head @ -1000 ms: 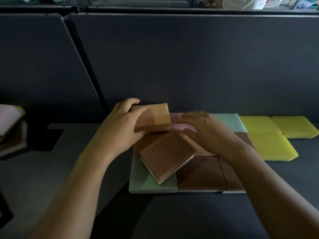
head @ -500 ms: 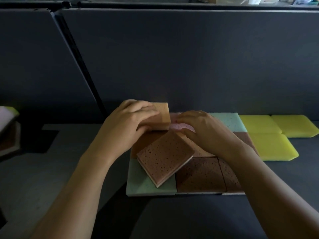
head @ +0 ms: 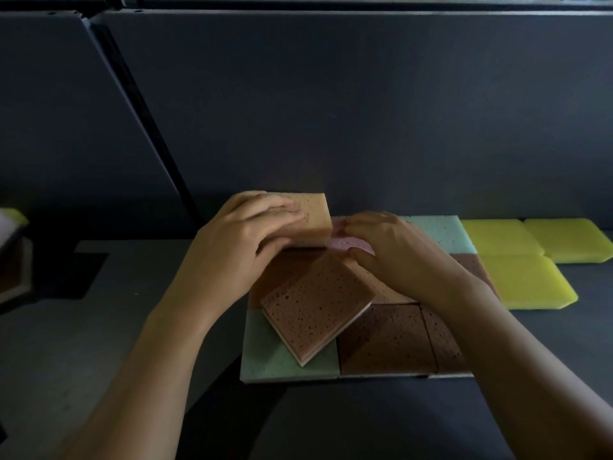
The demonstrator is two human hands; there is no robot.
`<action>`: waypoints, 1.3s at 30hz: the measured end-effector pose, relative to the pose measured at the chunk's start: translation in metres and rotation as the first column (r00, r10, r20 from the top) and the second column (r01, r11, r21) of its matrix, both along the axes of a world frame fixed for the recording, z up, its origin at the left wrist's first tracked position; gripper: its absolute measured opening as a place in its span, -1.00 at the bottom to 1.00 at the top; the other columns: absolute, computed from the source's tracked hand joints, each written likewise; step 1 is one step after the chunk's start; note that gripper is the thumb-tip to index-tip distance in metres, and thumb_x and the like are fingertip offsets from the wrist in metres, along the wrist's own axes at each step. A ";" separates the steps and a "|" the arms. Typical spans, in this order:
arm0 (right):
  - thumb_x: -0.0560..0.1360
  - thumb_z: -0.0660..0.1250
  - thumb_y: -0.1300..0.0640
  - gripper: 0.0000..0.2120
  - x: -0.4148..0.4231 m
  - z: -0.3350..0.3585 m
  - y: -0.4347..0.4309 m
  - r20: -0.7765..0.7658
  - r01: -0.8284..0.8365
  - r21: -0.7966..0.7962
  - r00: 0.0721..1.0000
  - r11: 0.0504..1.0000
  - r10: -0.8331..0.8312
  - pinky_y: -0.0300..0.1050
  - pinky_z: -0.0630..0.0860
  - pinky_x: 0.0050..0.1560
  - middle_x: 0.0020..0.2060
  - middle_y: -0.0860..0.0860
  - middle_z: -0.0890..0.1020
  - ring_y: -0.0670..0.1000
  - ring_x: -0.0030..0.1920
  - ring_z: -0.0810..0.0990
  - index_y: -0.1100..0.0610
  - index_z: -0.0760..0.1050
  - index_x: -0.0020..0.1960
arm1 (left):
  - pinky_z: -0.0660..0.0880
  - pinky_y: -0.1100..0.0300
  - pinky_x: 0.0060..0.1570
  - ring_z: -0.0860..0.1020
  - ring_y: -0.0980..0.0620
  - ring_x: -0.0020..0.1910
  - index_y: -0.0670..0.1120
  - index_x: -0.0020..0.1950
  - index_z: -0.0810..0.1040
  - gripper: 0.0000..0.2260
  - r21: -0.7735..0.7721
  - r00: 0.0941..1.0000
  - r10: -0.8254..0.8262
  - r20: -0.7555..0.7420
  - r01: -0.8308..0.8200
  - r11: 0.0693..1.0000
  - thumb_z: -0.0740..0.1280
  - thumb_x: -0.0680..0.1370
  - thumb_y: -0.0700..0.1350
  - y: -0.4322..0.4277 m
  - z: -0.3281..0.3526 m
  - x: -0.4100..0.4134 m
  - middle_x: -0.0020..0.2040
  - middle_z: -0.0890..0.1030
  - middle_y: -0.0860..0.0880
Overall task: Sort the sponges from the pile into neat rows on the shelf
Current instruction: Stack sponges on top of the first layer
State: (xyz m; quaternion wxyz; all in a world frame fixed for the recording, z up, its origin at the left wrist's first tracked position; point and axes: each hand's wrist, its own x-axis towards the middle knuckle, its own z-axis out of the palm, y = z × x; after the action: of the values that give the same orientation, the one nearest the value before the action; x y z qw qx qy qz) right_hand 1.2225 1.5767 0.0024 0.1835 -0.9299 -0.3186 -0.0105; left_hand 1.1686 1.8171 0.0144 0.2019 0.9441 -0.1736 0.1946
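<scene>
DIM LIGHT, HEAD-WORN CAMERA: A person's left hand (head: 245,250) and right hand (head: 401,260), both bare. The left forearm (head: 149,346) and right forearm (head: 517,356) are likewise uncovered from the wrist to the lower edge of the frame, which cuts them off below the elbow. The wide lens makes both arms swell broad toward the bottom corners. Knuckles and tendons show faintly on the backs of the hands. The fingers (head: 282,210) are slender, their nails too dim to make out.
</scene>
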 end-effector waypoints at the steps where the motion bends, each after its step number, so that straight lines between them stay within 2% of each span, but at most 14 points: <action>1: 0.51 0.15 -0.15 -0.61 -0.001 0.001 0.000 -0.007 -0.005 0.009 1.000 1.000 0.005 -0.15 0.51 0.10 0.10 -0.09 0.63 -0.09 0.10 0.57 0.01 0.62 0.13 | 0.49 0.05 0.20 0.40 0.07 0.34 0.00 0.29 0.58 -0.65 -0.001 1.000 0.000 -0.001 0.000 1.000 0.37 0.50 -0.07 -0.001 -0.001 0.001 0.28 0.52 0.13; 3: 0.52 0.16 -0.14 -0.62 -0.001 0.001 0.000 -0.006 -0.008 0.019 1.000 1.000 0.008 -0.15 0.52 0.10 0.10 -0.09 0.64 -0.08 0.10 0.57 0.00 0.61 0.14 | 0.50 0.05 0.20 0.40 0.07 0.34 0.00 0.29 0.58 -0.65 -0.008 1.000 0.000 -0.014 0.000 1.000 0.35 0.50 -0.08 -0.002 -0.002 0.002 0.28 0.52 0.13; 6: 0.57 0.32 0.03 -0.79 0.003 -0.004 -0.002 0.021 -0.011 0.009 1.000 1.000 0.011 -0.22 0.49 0.12 0.12 -0.12 0.63 -0.11 0.11 0.57 -0.05 0.60 0.18 | 0.51 0.02 0.19 0.39 0.08 0.34 -0.01 0.27 0.59 -0.65 -0.023 0.999 -0.005 -0.044 0.004 1.000 0.30 0.48 -0.09 -0.004 -0.004 0.003 0.28 0.51 0.14; 12: 0.54 0.38 0.14 -0.74 0.006 -0.009 -0.002 0.024 -0.010 0.001 1.000 1.000 0.010 -0.27 0.46 0.14 0.13 -0.14 0.63 -0.12 0.12 0.57 -0.08 0.60 0.19 | 0.53 0.05 0.13 0.41 0.08 0.30 0.00 0.24 0.58 -0.67 0.022 0.998 0.010 -0.058 -0.008 1.000 0.37 0.47 -0.11 -0.007 -0.004 0.003 0.26 0.50 0.14; 15: 0.55 0.37 0.14 -0.77 0.007 -0.010 -0.001 0.028 -0.015 -0.006 0.999 1.000 0.015 -0.17 0.53 0.13 0.10 -0.15 0.63 -0.12 0.10 0.57 -0.09 0.60 0.16 | 0.55 0.05 0.06 0.40 0.09 0.29 0.02 0.23 0.58 -0.68 0.054 0.998 0.025 -0.060 -0.022 0.998 0.38 0.47 -0.11 -0.009 -0.003 0.004 0.26 0.50 0.16; 20: 0.56 0.34 0.07 -0.85 0.009 -0.011 -0.001 0.020 -0.031 -0.008 0.999 1.000 0.031 -0.10 0.53 0.11 0.08 -0.17 0.62 -0.12 0.10 0.56 -0.10 0.60 0.09 | 0.56 0.07 -0.03 0.40 0.10 0.27 0.06 0.20 0.56 -0.72 0.089 0.997 0.049 -0.067 -0.043 0.995 0.37 0.49 -0.07 -0.015 -0.002 0.005 0.26 0.47 0.19; 24: 0.57 0.24 -0.11 -0.77 0.004 -0.003 -0.001 -0.019 -0.007 0.039 1.000 0.999 0.007 -0.15 0.52 0.09 0.11 -0.17 0.62 -0.14 0.11 0.55 -0.13 0.60 0.13 | 0.53 0.04 0.12 0.37 0.11 0.34 0.07 0.28 0.52 -0.64 0.096 0.994 0.042 -0.100 -0.032 0.995 0.39 0.49 -0.10 -0.010 -0.002 0.003 0.33 0.44 0.17; 26: 0.58 0.24 -0.11 -0.76 0.000 0.002 -0.003 -0.036 -0.009 0.057 0.999 0.998 0.011 -0.33 0.46 0.05 0.10 -0.15 0.62 -0.19 0.08 0.53 -0.07 0.61 0.13 | 0.48 0.00 0.23 0.34 0.07 0.39 0.05 0.35 0.48 -0.57 0.106 0.992 0.059 -0.109 -0.047 0.993 0.42 0.49 -0.11 -0.009 -0.001 0.000 0.38 0.41 0.12; 28: 0.58 0.32 0.09 -0.82 -0.005 0.005 -0.006 -0.034 -0.014 0.087 0.999 0.996 0.017 -0.45 0.36 0.06 0.11 -0.08 0.63 -0.19 0.09 0.50 0.02 0.61 0.15 | 0.43 0.01 0.28 0.33 0.03 0.41 0.00 0.41 0.43 -0.53 0.102 0.991 0.099 -0.092 -0.089 0.991 0.40 0.50 -0.07 -0.009 0.002 -0.006 0.41 0.39 0.06; 30: 0.56 0.34 0.18 -0.73 -0.010 0.008 -0.012 -0.028 0.007 0.088 1.000 0.996 -0.004 -0.41 0.35 0.15 0.21 -0.04 0.60 -0.14 0.17 0.53 0.05 0.57 0.25 | 0.45 0.07 0.25 0.39 0.02 0.36 -0.05 0.37 0.44 -0.57 0.059 0.990 0.130 -0.051 -0.127 0.990 0.37 0.52 -0.04 -0.009 0.007 -0.017 0.36 0.43 0.03; 32: 0.57 0.33 0.14 -0.70 -0.015 0.010 -0.017 -0.019 0.030 0.077 0.999 0.997 -0.029 -0.24 0.41 0.25 0.29 -0.04 0.56 -0.06 0.25 0.53 0.05 0.53 0.30 | 0.48 0.14 0.17 0.43 0.05 0.29 -0.07 0.32 0.48 -0.64 0.025 0.989 0.144 -0.021 -0.144 0.989 0.34 0.55 -0.01 -0.011 0.011 -0.031 0.29 0.46 0.05; 34: 0.59 0.31 0.11 -0.70 -0.024 0.014 -0.021 -0.009 0.030 0.091 1.000 0.995 -0.029 -0.15 0.43 0.29 0.30 -0.05 0.55 -0.05 0.27 0.53 0.05 0.53 0.31 | 0.50 0.18 0.08 0.47 0.09 0.23 -0.07 0.29 0.50 -0.66 0.000 0.989 0.147 -0.026 -0.147 0.989 0.30 0.56 0.05 -0.015 0.012 -0.046 0.25 0.48 0.08; 37: 0.61 0.26 0.07 -0.71 -0.042 0.019 -0.026 0.014 0.023 0.137 1.000 0.990 -0.025 -0.25 0.38 0.29 0.31 -0.09 0.54 -0.12 0.29 0.50 0.04 0.54 0.31 | 0.49 0.24 0.05 0.47 0.18 0.22 0.00 0.32 0.47 -0.53 -0.039 0.986 0.126 -0.105 -0.131 0.991 0.21 0.56 0.27 -0.022 0.013 -0.066 0.27 0.46 0.15; 39: 0.62 0.23 0.06 -0.71 -0.052 0.022 -0.028 0.032 0.000 0.169 0.999 0.986 -0.005 -0.28 0.39 0.30 0.29 -0.11 0.55 -0.15 0.29 0.49 0.03 0.54 0.30 | 0.40 0.35 0.05 0.43 0.26 0.21 0.09 0.35 0.41 -0.40 -0.044 0.976 0.118 -0.181 -0.127 0.991 0.16 0.46 0.43 -0.025 0.013 -0.077 0.29 0.43 0.23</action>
State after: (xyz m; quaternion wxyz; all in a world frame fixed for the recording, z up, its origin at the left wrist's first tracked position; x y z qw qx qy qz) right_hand 1.1704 1.5489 0.0241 0.2565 -0.9111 -0.3183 -0.0527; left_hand 1.0919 1.7918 0.0278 0.2304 0.9606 -0.0909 0.1264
